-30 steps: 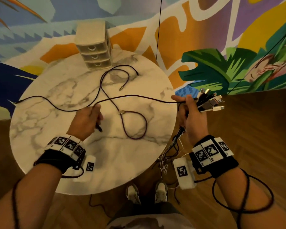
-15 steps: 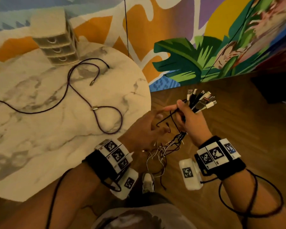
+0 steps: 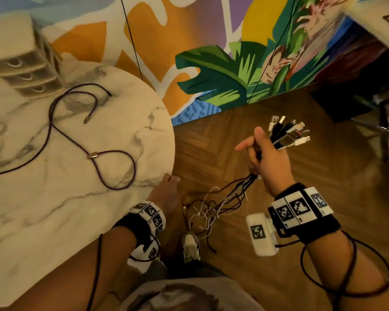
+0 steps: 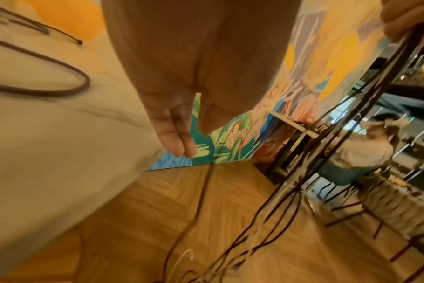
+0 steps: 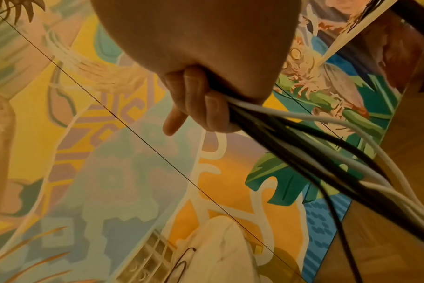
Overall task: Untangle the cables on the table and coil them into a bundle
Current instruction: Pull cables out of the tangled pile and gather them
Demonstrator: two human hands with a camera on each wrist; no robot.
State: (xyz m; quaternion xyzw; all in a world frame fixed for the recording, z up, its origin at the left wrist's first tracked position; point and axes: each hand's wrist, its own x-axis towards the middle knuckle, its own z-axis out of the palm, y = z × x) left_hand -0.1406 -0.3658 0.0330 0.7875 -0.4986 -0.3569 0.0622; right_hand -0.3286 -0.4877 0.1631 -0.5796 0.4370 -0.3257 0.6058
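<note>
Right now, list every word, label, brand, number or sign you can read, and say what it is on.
No readable text in any view.
Left wrist band: black-and-white square marker codes, no letters.
Right wrist band: the same codes; tiny marks beneath are too small to read.
White box by the right wrist: one marker code only.

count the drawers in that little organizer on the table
3, stacked one above another in the small drawer unit at the far left edge of the marble table; its top part is blurred, so another could be missed.
</note>
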